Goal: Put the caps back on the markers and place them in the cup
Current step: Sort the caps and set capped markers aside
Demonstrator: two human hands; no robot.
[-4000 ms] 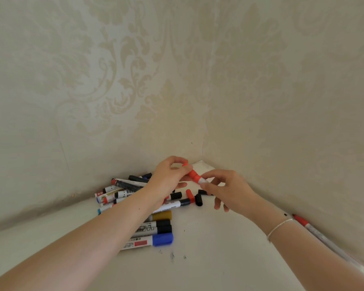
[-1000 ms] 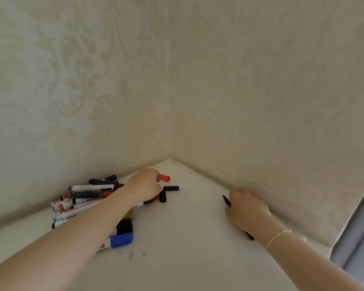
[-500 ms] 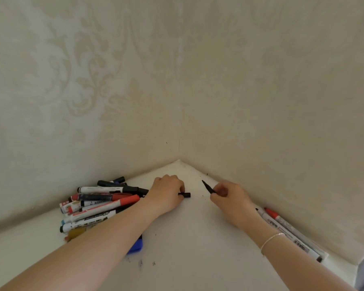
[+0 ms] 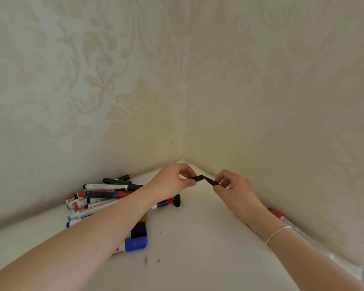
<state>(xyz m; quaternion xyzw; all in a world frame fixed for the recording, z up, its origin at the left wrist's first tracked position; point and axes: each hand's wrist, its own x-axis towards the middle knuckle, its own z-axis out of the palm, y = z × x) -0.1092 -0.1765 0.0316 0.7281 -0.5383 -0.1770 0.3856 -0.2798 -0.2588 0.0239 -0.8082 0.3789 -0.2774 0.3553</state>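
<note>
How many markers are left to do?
Hardly any look done: a red-capped marker lies apart by the right wall, and no cup is in view. In hand: the left hand holds a black cap, and the right hand a black marker. Left: the pile and a loose black cap.

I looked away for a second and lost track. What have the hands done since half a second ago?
Both hands rose off the table and came together: the left hand now pinches the black cap it had been reaching for, and the right hand brings the black marker tip up to it. The cap is not visibly seated. The marker pile and the red marker by the wall lie as before.
</note>
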